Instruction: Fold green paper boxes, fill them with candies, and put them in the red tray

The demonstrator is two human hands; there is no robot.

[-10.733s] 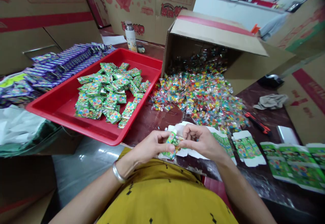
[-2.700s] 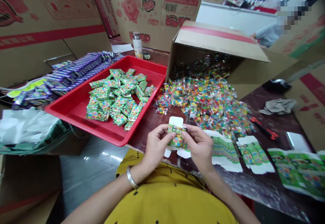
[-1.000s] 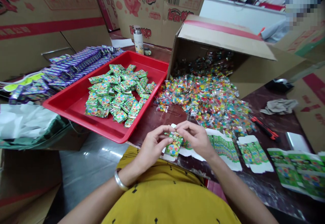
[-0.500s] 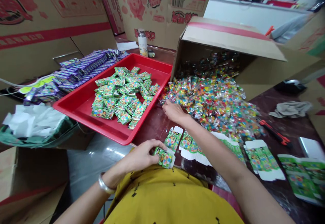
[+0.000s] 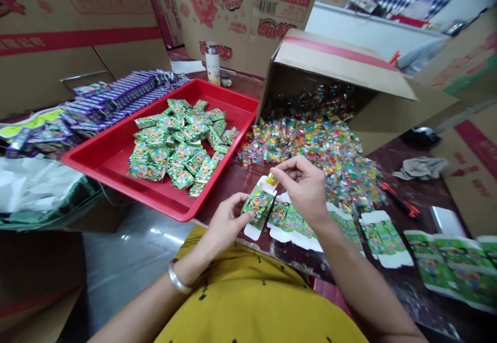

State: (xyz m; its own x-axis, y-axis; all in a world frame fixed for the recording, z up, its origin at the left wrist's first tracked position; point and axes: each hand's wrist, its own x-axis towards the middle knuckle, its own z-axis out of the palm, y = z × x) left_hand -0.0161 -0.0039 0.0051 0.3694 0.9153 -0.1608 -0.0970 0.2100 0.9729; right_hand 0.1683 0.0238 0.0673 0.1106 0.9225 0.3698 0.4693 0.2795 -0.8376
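My left hand (image 5: 225, 224) grips a small green printed carton (image 5: 258, 203) with its white top flap open, just over the near table edge. My right hand (image 5: 305, 185) pinches a small clear packet of coloured sweets (image 5: 272, 179) right at the carton's open mouth. Behind my hands lies a heap of the same sweet packets (image 5: 314, 148), spilling from a cardboard box (image 5: 341, 60) tipped on its side. Flat, unfolded green cartons (image 5: 341, 224) lie in rows along the dark table under and right of my right wrist.
A red tray (image 5: 101, 159) at left holds several filled green cartons (image 5: 178, 143). Purple packs (image 5: 112, 97) are stacked behind it. A flask (image 5: 212, 64), a red-handled cutter (image 5: 399, 200), a grey rag (image 5: 421, 167) and a tape roll (image 5: 421, 137) lie about. Large cardboard boxes stand all round.
Half a second ago my right hand reached into the sweet heap; it has come back with a packet to the carton. My left hand has lifted the carton up from the table edge.
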